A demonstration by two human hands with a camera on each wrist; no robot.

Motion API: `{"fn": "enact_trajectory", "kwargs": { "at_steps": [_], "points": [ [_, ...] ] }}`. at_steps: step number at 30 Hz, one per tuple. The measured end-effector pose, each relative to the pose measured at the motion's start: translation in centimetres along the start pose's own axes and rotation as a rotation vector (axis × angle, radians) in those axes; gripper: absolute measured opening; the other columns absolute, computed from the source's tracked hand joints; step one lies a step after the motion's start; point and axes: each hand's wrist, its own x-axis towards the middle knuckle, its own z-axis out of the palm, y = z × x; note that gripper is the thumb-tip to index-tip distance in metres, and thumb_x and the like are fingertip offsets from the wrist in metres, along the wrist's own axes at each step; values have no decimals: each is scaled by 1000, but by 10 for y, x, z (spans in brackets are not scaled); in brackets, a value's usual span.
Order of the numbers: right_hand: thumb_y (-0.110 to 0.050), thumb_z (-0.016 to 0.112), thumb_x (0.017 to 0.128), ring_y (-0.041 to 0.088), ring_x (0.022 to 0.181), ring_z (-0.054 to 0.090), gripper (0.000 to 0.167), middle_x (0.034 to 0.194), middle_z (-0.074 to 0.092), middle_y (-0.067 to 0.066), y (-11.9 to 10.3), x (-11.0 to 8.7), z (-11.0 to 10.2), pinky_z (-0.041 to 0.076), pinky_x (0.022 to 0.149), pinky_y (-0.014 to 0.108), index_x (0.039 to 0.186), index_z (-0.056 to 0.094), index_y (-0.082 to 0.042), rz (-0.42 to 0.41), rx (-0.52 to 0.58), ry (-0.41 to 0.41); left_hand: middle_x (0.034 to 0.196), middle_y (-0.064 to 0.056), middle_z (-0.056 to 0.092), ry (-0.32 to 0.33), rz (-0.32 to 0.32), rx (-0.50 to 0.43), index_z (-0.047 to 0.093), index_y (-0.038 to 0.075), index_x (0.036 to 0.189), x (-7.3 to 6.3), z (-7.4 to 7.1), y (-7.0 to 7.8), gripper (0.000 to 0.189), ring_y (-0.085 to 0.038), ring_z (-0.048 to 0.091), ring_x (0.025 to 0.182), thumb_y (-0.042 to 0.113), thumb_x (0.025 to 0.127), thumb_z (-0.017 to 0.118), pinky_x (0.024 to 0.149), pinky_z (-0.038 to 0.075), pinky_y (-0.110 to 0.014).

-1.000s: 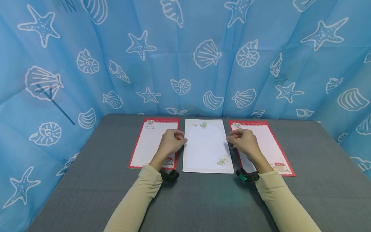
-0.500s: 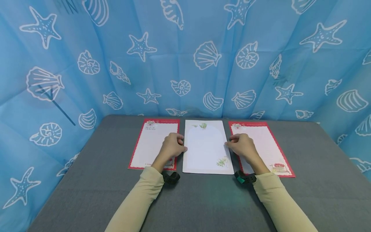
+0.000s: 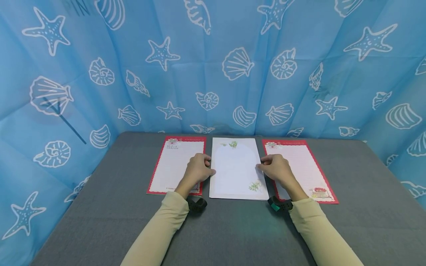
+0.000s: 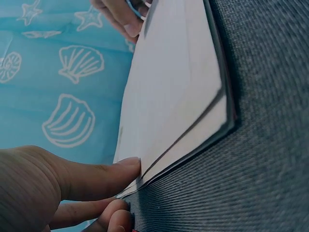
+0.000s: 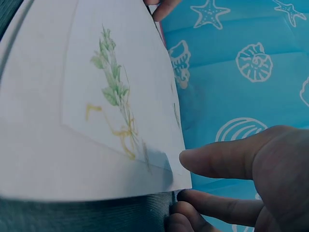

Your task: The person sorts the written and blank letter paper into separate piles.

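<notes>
White letter paper [image 3: 237, 168] with green leaf prints lies between my two hands. The left wrist view shows its layers [image 4: 212, 123] parting slightly at the near corner. My left hand [image 3: 197, 168] pinches the left edge, thumb on top and fingers at the underside. At the right edge, my right hand [image 3: 276, 168] pinches too; its thumb [image 5: 212, 162] is over the border and its fingers are below. Red-bordered letter paper [image 3: 173, 162] lies under my left forearm's reach, and a matching red-bordered paper [image 3: 304, 159] is partly hidden by my right hand.
All the papers lie on a grey cloth-covered table [image 3: 233, 232]. Behind its far edge hangs a blue curtain [image 3: 213, 66] with white shell and starfish drawings. Dark bands [image 3: 197, 204] sit on both wrists.
Both hands have lowered slightly toward the near side, and the right thumb has moved inward over the white letter paper's edge. The papers stay in place.
</notes>
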Motion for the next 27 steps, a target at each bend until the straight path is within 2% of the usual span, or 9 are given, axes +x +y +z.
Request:
{"fn": "enact_trajectory", "kwargs": {
  "at_steps": [10,16,22,27],
  "points": [
    [-14,73,90,24,79,60,34,97,68,19,-4,-2,-1,51,64,30,115,68,9,0,39,37,94,-2,63,10,3,20,67,2,128,1,3,-1,50,-20,59,84,16,84,85,76,53,-40],
    [-12,70,93,21,77,61,29,96,66,18,-5,0,0,53,64,24,113,67,8,15,164,47,93,-2,63,16,11,28,67,2,128,2,4,-3,50,-19,58,82,15,83,85,74,52,-39],
    [-9,66,96,19,79,58,28,99,63,17,-3,3,0,55,65,23,117,62,9,19,296,13,91,-2,63,26,13,21,67,2,129,1,3,-2,51,-20,58,80,15,83,85,73,52,-39],
    [-6,65,97,17,80,58,26,99,62,15,-1,4,-3,54,67,24,118,60,9,6,373,-13,96,-4,64,42,11,14,62,2,135,0,3,-1,58,-22,59,83,16,84,84,77,53,-42]
  ]
}}
